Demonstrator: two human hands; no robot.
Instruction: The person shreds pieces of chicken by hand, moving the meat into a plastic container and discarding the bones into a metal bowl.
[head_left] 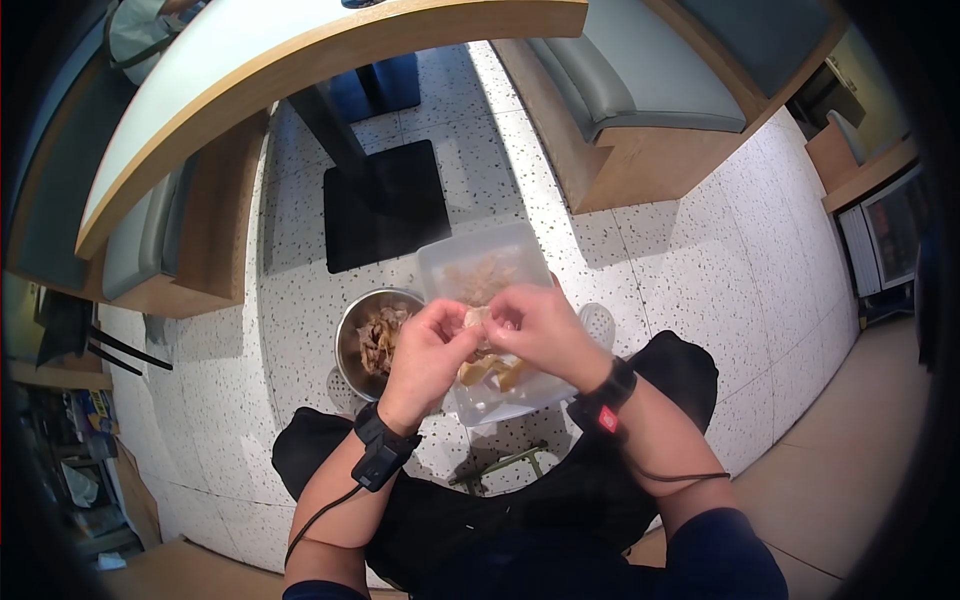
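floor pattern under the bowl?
White terrazzo floor with dark speckles, tiled; the metal bowl sits on it. Head view.

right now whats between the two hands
A small pale piece of food, pinched by the left hand and right hand over the clear plastic container, in the head view.

Readable text: none could be made out anywhere in the view.
Black wristband with a red patch (604, 412): the patch bore a pale mark, too small to read.
Black wristband with a cable (380, 452): no lettering showed.
Blue and yellow packages on the shelf at the left edge (92, 410): print was too blurred to read.
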